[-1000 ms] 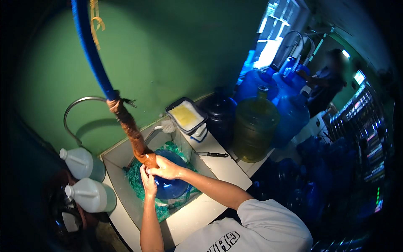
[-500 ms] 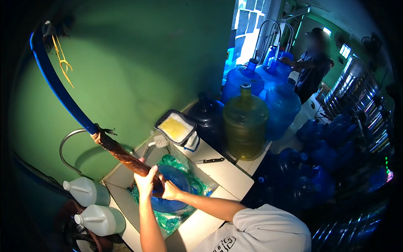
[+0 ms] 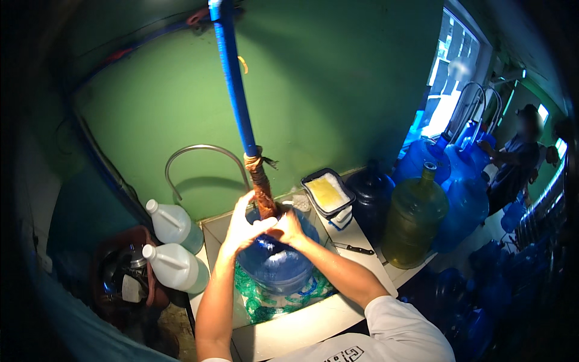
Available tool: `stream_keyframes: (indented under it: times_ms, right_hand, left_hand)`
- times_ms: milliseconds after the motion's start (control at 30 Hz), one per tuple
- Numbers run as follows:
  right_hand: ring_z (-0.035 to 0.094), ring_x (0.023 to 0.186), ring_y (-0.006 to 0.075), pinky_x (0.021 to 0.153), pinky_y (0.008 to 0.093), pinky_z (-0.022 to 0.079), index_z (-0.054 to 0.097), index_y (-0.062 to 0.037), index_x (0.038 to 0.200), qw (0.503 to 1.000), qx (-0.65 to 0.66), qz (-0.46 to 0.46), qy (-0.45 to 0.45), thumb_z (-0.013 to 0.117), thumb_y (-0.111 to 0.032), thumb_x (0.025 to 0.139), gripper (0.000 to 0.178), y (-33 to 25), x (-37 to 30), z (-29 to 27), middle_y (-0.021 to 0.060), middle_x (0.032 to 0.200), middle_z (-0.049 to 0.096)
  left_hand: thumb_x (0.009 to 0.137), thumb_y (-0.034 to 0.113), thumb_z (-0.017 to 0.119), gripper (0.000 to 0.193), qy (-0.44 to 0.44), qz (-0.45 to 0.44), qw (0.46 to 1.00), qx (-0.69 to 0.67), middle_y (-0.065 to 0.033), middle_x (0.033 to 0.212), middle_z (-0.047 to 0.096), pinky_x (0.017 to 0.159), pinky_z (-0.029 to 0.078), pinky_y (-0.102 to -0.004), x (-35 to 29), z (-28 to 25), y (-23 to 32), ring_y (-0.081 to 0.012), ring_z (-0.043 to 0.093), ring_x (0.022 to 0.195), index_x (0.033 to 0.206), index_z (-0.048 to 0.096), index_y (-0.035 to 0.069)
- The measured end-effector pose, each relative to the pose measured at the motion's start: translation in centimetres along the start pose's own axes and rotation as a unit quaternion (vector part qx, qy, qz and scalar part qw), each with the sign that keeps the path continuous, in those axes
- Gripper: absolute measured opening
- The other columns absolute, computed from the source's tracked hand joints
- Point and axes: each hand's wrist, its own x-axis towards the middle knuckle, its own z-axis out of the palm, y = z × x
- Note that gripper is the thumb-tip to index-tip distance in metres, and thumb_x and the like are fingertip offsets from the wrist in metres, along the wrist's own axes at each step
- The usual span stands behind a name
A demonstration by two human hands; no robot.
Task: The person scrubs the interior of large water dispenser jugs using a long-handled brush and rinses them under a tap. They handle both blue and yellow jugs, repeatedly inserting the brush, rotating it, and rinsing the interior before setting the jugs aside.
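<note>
A blue hose (image 3: 231,84) hangs down from above, its lower end wrapped in brown material (image 3: 262,192). That wrapped end meets the top of a blue water jug (image 3: 274,265), which sits in a tiled sink (image 3: 241,315) on green netting-like material (image 3: 259,306). My left hand (image 3: 246,226) is at the left of the hose end, fingers stretched up and thumb apart, strongly lit. Closed around the right of the hose end is my right hand (image 3: 286,229), just above the jug. The hands hide where hose and jug meet.
Two white jugs (image 3: 175,268) stand left of the sink, beside a reddish bin (image 3: 158,295). Right of it are a black tray with a yellow sponge (image 3: 329,192), a knife (image 3: 353,248) and a yellowish large bottle (image 3: 416,217). Blue bottles (image 3: 461,199) and another person (image 3: 518,151) are farther right.
My view has swung left, so things sit farther right. The hose now hangs more upright, and the jug shows more fully below my hands. My left hand's fingers have loosened from the hose.
</note>
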Motion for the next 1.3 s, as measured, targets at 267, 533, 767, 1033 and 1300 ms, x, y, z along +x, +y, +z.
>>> stream_keyframes:
  times_ms: [267, 533, 767, 1033, 1300]
  right_hand:
    - [0.062, 0.07, 0.0115, 0.065, 0.0331, 0.052, 0.068, -0.0036, 0.092, 0.984, 0.161, -0.043, 0.067, 0.086, -0.029, 0.069, 0.039, -10.2, 4.7, -1.6, 0.0021, 0.076, 0.067]
    - [0.065, 0.071, 0.0125, 0.065, 0.0313, 0.053, 0.068, -0.0059, 0.083, 0.987, 0.058, 0.143, -0.038, 0.083, -0.022, 0.07, 0.026, -2.1, -0.8, 0.7, 0.0031, 0.079, 0.069]
    - [0.065, 0.086, 0.0157, 0.075, 0.0315, 0.052, 0.063, -0.001, 0.103, 0.963, 0.258, 0.03, 0.065, 0.068, -0.014, 0.085, 0.023, 4.5, -4.7, 7.0, 0.0074, 0.093, 0.068]
    - [0.061, 0.104, 0.0192, 0.09, 0.0363, 0.051, 0.056, -0.0024, 0.119, 0.979, 0.188, -0.053, -0.054, 0.053, -0.017, 0.097, 0.027, 2.9, -1.9, 5.2, 0.01, 0.117, 0.061]
    - [0.065, 0.088, 0.014, 0.081, 0.0317, 0.053, 0.066, -0.0008, 0.103, 0.972, 0.163, 0.019, -0.169, 0.084, -0.01, 0.068, 0.04, -1.5, -3.7, 5.8, 0.006, 0.096, 0.069]
  left_hand:
    - [0.085, 0.027, 0.071, 0.06, 0.051, 0.07, 0.996, -0.006, -0.0112, 0.129, 0.059, 0.112, 0.033, -0.0369, 0.2, -3.0, 4.3, -0.0211, 0.049, 0.126, 0.137, 0.051, 0.003]
    - [0.085, 0.025, 0.075, 0.054, 0.103, -0.033, 0.984, 0.141, -0.0131, 0.116, 0.064, 0.102, 0.044, -0.0356, -4.4, -3.1, 3.8, -0.0212, 0.06, 0.111, 0.129, 0.056, 0.001]
    - [0.094, 0.035, 0.053, 0.048, 0.003, -0.032, 0.979, 0.202, -0.0152, 0.13, 0.058, 0.113, 0.03, -0.0542, -3.5, 2.0, -0.9, -0.0354, 0.054, 0.122, 0.134, 0.052, 0.008]
    - [0.094, 0.037, 0.052, 0.046, 0.026, -0.025, 0.975, 0.219, -0.0141, 0.114, 0.063, 0.101, 0.039, -0.0468, -2.9, 2.5, -1.8, -0.0337, 0.054, 0.118, 0.129, 0.055, 0.007]
    - [0.091, 0.051, 0.059, 0.047, 0.057, -0.102, 0.93, 0.348, -0.0199, 0.07, 0.068, 0.062, 0.054, -0.0493, -3.8, 1.4, -0.3, -0.0401, 0.068, 0.066, 0.092, 0.065, 0.004]
